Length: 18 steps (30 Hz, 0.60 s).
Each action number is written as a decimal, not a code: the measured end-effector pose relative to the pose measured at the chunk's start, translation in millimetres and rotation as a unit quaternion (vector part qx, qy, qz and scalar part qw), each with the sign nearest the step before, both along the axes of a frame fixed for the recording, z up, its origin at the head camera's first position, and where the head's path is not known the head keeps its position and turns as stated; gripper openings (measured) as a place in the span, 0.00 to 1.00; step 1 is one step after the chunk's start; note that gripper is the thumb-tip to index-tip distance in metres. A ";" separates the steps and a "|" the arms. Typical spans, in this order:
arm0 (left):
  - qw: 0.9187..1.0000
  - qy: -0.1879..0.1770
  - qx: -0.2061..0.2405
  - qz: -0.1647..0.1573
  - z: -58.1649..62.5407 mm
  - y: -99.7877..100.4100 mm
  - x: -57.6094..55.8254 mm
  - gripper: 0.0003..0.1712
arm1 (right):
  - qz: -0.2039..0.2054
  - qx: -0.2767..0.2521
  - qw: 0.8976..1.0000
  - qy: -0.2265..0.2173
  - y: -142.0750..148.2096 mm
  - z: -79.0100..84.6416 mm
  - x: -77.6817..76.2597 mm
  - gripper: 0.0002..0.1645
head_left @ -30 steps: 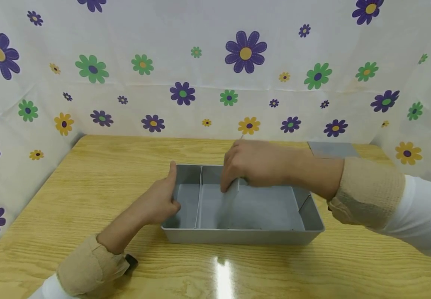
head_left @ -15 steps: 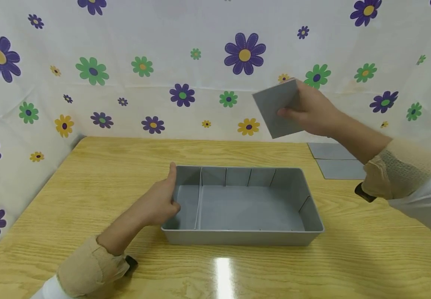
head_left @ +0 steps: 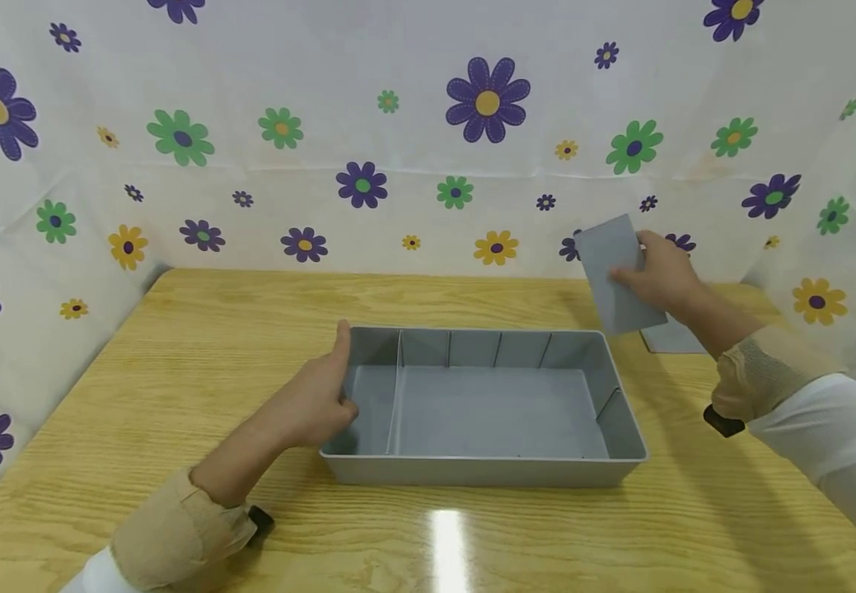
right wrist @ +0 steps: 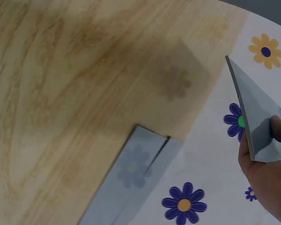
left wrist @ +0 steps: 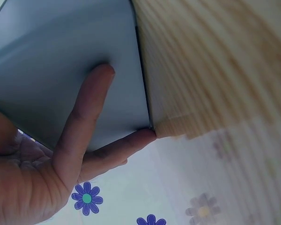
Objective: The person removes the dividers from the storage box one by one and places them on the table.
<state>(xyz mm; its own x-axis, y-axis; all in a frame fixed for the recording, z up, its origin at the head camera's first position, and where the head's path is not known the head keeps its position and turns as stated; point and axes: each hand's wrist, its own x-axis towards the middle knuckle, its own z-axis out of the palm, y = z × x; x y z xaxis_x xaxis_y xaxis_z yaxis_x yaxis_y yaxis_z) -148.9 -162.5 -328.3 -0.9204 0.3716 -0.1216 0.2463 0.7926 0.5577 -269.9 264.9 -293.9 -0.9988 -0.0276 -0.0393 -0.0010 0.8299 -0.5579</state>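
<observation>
A grey rectangular box (head_left: 483,471) with slotted walls stands mid-table, a thin divider (head_left: 395,403) upright across it near the left end. My left hand (head_left: 312,403) holds the box's left wall, thumb over the rim on the inside and index finger stretched along the rim. In the left wrist view, fingertips press the outer face of the wall (left wrist: 42,93). My right hand (head_left: 661,272) pinches a flat grey divider panel (head_left: 613,280) by its edge, raised beyond the box's far right corner. Thumb lies on the panel's broad face in the right wrist view.
Grey panels (right wrist: 126,168) lie flat on the wooden table (head_left: 212,329) at the back right, partly hidden behind the right hand in the head view. A white flowered cloth (head_left: 428,148) hangs behind the table and along both sides.
My right hand has lifted the divider panel out of the box, raised it high, then brought it lower and right toward the flat panels. The left hand has stayed on the box.
</observation>
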 end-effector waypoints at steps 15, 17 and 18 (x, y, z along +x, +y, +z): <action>1.000 0.009 0.007 -0.014 0.7 -1.4 0.9 0.59 | 0.013 0.028 0.997 -0.067 17.5 -41.7 -8.6 0.48; 1.000 0.010 0.007 -0.014 0.5 -1.7 0.8 0.59 | 0.017 0.035 0.997 -0.061 20.0 -43.9 -9.1 0.49; 1.000 0.012 0.006 -0.014 0.6 -2.0 0.7 0.59 | 0.020 0.040 0.997 -0.056 20.9 -44.8 -9.3 0.49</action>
<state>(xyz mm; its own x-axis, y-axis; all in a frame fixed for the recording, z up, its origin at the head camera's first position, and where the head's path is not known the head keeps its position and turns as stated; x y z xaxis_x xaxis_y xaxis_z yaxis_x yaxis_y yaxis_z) -148.2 -164.5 -327.8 -0.9126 0.3978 -0.0948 0.2812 0.7788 0.5607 -279.3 285.9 -338.8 -0.9862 -0.0591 -0.1548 0.0244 0.8723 -0.4884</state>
